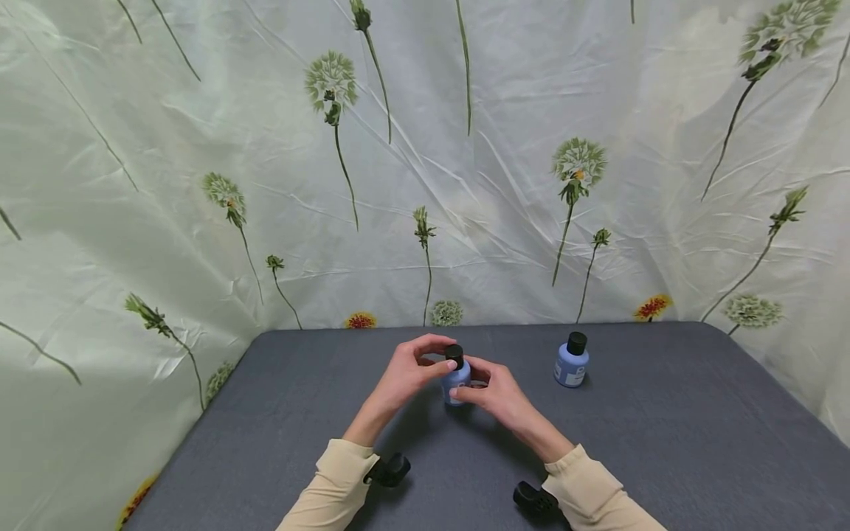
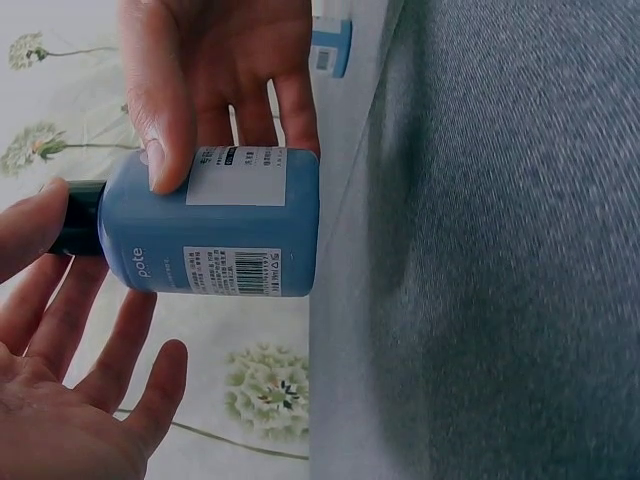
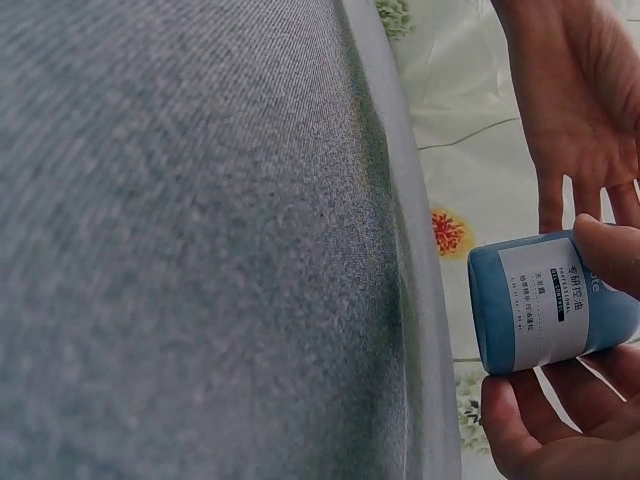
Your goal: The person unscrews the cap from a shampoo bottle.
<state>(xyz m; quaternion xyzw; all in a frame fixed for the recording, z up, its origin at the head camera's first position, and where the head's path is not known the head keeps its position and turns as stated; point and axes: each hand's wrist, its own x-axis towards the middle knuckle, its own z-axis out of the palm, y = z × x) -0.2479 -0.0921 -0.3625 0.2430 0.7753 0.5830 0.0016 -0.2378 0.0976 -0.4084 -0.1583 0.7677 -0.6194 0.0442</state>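
A small blue bottle [image 1: 455, 383] with a black cap [image 1: 454, 353] is held upright between both hands over the grey table. My left hand [image 1: 413, 369] pinches the cap between thumb and fingers. Lower down, my right hand [image 1: 496, 397] grips the bottle's body, its thumb pressed on the front. In the left wrist view the bottle [image 2: 225, 228] lies sideways across the picture, with white labels, a barcode and the word "pote" showing. The right wrist view shows the white front label [image 3: 550, 300] with black print.
A second blue bottle [image 1: 571, 365] with a black cap stands upright on the table, right of my hands. The dark grey tabletop [image 1: 671, 420] ends at the back against a white curtain [image 1: 491, 243] printed with dandelions. Black wrist cameras [image 1: 392, 470] sit at both cuffs.
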